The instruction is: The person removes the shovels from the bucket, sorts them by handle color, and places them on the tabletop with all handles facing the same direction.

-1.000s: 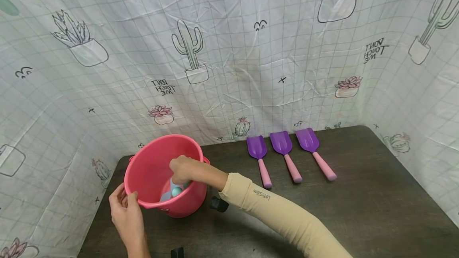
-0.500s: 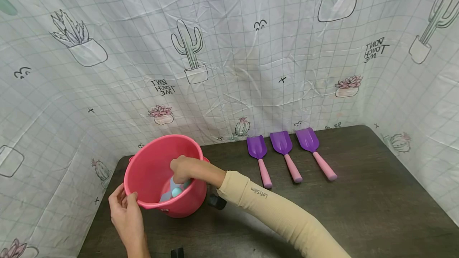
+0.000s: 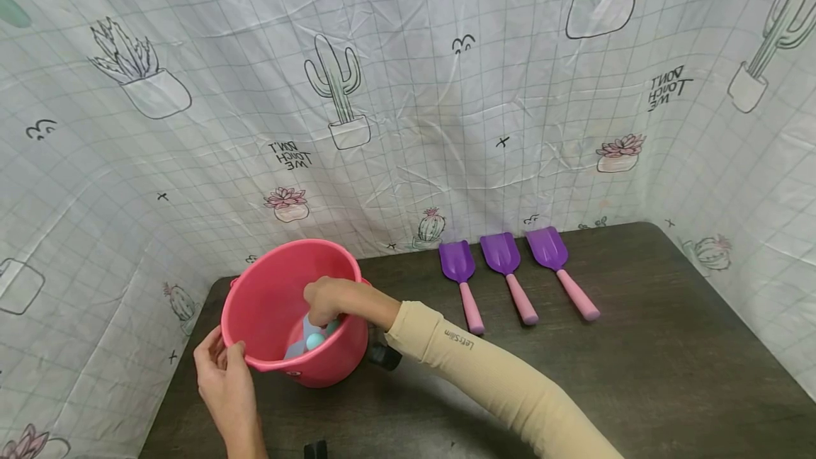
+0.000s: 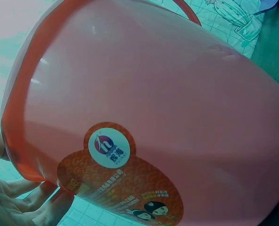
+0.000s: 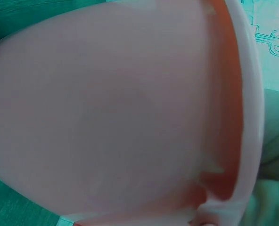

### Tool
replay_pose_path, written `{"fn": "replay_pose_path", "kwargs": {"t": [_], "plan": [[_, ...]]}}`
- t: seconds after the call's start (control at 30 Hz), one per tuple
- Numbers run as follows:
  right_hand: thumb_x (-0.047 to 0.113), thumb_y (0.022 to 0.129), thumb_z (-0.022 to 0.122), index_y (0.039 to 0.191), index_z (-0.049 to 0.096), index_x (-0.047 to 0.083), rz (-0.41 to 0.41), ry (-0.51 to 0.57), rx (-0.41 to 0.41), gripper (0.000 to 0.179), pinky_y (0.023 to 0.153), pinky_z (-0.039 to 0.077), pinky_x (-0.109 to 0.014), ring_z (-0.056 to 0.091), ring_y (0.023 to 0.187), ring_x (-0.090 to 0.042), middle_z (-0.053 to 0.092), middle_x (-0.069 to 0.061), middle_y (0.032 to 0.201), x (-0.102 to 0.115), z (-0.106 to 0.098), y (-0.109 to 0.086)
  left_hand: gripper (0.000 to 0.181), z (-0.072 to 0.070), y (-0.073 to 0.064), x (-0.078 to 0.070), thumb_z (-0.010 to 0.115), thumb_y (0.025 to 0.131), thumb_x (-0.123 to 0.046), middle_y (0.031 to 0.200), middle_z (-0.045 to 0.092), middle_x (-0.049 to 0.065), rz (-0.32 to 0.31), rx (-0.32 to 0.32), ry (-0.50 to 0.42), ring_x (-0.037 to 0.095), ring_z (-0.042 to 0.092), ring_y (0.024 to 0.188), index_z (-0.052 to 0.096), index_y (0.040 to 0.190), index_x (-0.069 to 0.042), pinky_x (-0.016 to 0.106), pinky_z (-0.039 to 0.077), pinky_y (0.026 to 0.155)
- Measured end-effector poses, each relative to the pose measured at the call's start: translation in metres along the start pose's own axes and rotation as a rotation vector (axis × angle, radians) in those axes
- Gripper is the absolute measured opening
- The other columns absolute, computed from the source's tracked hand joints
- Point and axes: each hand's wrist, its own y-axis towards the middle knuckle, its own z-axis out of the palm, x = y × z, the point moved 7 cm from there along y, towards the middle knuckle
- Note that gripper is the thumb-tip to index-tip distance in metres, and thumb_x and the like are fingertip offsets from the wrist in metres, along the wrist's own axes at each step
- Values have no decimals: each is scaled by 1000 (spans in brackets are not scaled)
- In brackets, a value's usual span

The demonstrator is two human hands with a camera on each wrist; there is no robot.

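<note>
A pink bucket (image 3: 325,367) stands at the left of the dark table. My left hand (image 3: 227,382) grips its near-left rim, thumb over the edge and fingers outside. In the left wrist view, those fingers (image 4: 47,202) lie under the rim beside the label (image 4: 123,188). My right hand (image 3: 328,299) reaches down inside the bucket, its fingertips hidden; I cannot tell what they hold. Below it lie a light turquoise ball (image 3: 314,341), a darker teal round thing (image 3: 333,326) and flat grey-blue pieces (image 3: 295,350). The right wrist view shows mostly the bucket's outer wall (image 5: 106,103).
Three purple shovels with pink handles lie side by side near the back of the table (image 3: 637,346): left (image 3: 457,262), middle (image 3: 501,253) and right (image 3: 547,248). A white cloth (image 3: 408,105) printed with cacti hangs behind and at both sides.
My right forearm has shifted very slightly left, and the hand stays inside the bucket. The left hand, the bucket and the shovels stay put.
</note>
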Motion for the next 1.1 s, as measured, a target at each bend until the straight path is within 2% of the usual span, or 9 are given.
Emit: {"fn": "replay_pose_path", "kwargs": {"t": [0.17,0.3,0.53,0.63,0.83,1.0,1.1], "plan": [[1,90,64,78,46,10,-17,9,6,23,50,34,-21,37,48,-10,40,1,61,0,-3,-1,49,2,1,-1,52,98,-7,137,53,18,-3,2,-2,1,52,98,48,146,2,6,43,73],[3,89,65,79,48,9,-11,-1,-18,20,50,35,-22,38,49,-11,42,1,63,-5,-3,9,49,3,1,-1,51,98,-7,137,53,18,-7,2,-6,2,52,99,48,146,2,6,43,74],[9,84,69,75,52,12,-8,-34,-81,20,49,38,-22,44,50,-10,48,2,64,-24,10,59,50,3,1,-2,52,98,-7,138,53,19,-1,1,-9,2,52,98,48,146,3,6,43,73],[9,83,70,70,50,13,-29,-9,-100,24,48,37,-22,40,47,-9,45,3,60,-28,11,66,50,3,1,-2,51,98,-7,139,53,19,-7,2,-1,3,52,100,48,147,2,6,42,73],[6,83,68,62,46,13,-76,110,-126,31,46,35,-22,37,44,-10,39,2,54,-27,6,56,50,1,0,0,51,99,-8,142,52,19,-32,3,16,6,51,103,46,148,2,5,42,74],[7,81,66,58,44,14,-79,122,-187,33,45,35,-21,38,43,-9,37,4,51,-28,2,54,50,0,-1,0,51,99,-8,141,52,20,-27,-1,18,4,51,101,47,148,2,6,41,74],[7,81,66,55,43,13,-78,134,-218,36,45,35,-21,39,42,-10,35,3,49,-24,-6,42,50,0,0,0,51,99,-7,141,52,19,-23,-7,19,3,50,99,47,148,2,5,41,73]]}}
